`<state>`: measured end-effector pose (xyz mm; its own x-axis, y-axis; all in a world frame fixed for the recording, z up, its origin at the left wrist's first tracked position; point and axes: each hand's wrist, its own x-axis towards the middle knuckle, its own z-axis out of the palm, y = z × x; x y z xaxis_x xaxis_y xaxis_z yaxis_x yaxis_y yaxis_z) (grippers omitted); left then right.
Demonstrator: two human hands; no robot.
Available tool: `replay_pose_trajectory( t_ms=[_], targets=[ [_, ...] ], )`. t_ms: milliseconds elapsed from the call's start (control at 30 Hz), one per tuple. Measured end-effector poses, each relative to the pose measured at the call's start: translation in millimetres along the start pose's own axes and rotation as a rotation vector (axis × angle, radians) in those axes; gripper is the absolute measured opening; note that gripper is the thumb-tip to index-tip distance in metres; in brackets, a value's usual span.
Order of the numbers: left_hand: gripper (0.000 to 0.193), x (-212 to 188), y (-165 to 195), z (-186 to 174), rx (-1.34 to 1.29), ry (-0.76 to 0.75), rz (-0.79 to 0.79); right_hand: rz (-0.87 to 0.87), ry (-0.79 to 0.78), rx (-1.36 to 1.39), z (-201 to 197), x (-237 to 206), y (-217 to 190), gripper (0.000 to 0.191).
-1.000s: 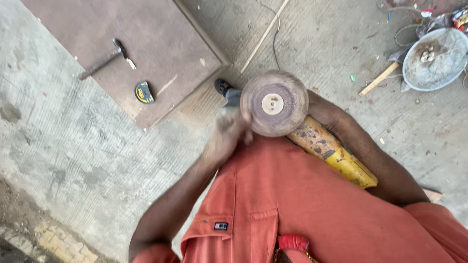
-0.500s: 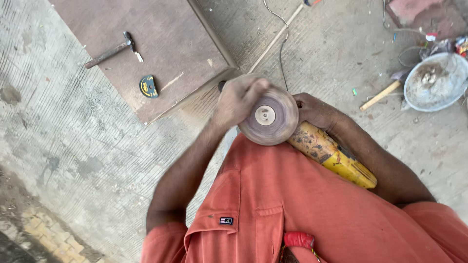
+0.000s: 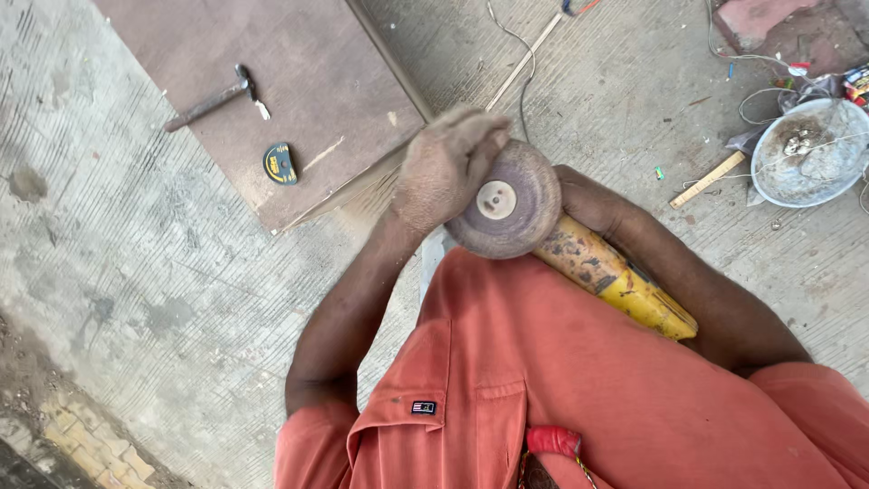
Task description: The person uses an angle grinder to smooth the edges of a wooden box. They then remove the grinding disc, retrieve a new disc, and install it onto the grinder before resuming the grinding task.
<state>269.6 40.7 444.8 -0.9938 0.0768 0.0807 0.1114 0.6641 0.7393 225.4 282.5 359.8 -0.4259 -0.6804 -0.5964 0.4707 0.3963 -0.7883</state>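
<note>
Grinder (image 3: 615, 276), yellow-bodied and stained, lies at the centre of the frame, slanting from the disc at centre down toward the lower right, against the orange shirt (image 3: 579, 389). Its round, worn disc (image 3: 503, 201) faces up toward the camera, with a pale hub in the middle.

Left hand (image 3: 448, 167): grip curled over the upper left edge of the disc, fingers bent and pressed on the rim. The hand is slightly blurred.

Right hand (image 3: 588, 199): grip wrapped about the head of the grinder just right of the disc, closed on the body. The fingertips are hidden behind the tool.

Surroundings:
- Brown board (image 3: 272, 100) lies flat on the concrete floor (image 3: 136, 272) in the upper left of the frame.
- Hammer (image 3: 213, 98) rests on the board, near its upper left part.
- Tape measure (image 3: 280, 165), dark with a yellow face, lies on the board below the hammer, apart from it.
- Round metal pan (image 3: 806, 154) stands at the right edge of the frame, with loose wires around it.
- Wooden stick (image 3: 707, 179) lies just left of the pan.
- Thin cable (image 3: 520, 54) runs across the floor at the upper centre.
</note>
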Motion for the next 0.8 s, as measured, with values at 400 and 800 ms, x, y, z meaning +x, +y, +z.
replay_pose_trajectory(
  t_ms=[400, 800],
  targets=[
    [0.02, -47, -3, -24, 0.169, 0.047, -0.004, 0.018, 0.042, 0.007, 0, -18, 2, 0.039],
    [0.035, -68, 35, -36, 0.159, -0.203, -0.431, -0.133, 0.069, 0.132, -9, -20, 37, 0.043]
  ],
)
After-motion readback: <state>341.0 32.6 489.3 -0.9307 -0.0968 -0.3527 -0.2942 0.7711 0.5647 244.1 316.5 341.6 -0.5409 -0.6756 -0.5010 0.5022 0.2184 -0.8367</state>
